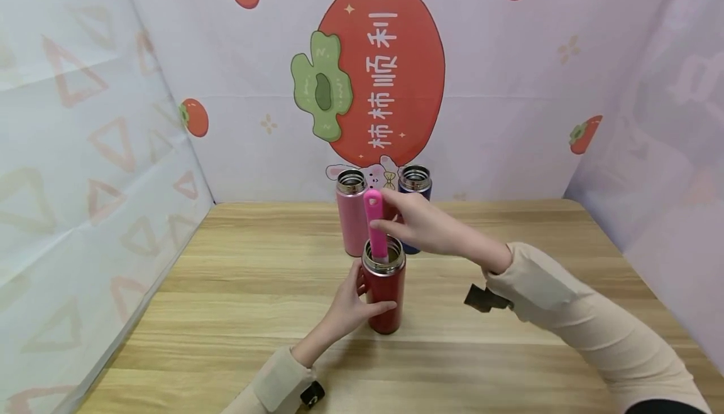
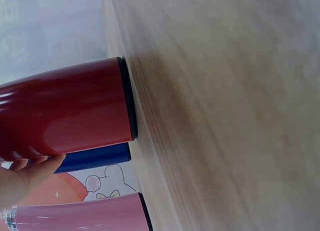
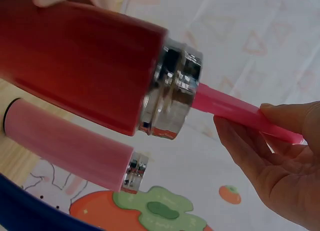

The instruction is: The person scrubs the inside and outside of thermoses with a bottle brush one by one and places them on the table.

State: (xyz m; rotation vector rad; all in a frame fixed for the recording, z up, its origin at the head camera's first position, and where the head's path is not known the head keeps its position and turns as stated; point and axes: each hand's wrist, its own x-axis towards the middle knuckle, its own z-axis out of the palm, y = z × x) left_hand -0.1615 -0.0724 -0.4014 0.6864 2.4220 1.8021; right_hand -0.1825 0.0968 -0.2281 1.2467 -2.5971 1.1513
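A red thermos flask [image 1: 387,301] without a lid stands upright on the wooden table. Around its left side, my left hand [image 1: 346,304] grips the body, thumb across the front. My right hand [image 1: 415,222] pinches a bright pink handle [image 1: 374,222] between thumb and fingers above the flask. The handle has a hole at its top and slants into the steel mouth [image 3: 172,88]; its lower end is hidden inside. In the left wrist view, the red flask's black base [image 2: 128,98] is down at the tabletop.
Behind the red flask stand a lidless pink flask [image 1: 353,219] at left and a lidless dark blue flask [image 1: 415,181] at right, partly covered by my right hand. A printed cloth [image 1: 481,87] hangs behind the wooden table [image 1: 254,288], with more cloth along both sides.
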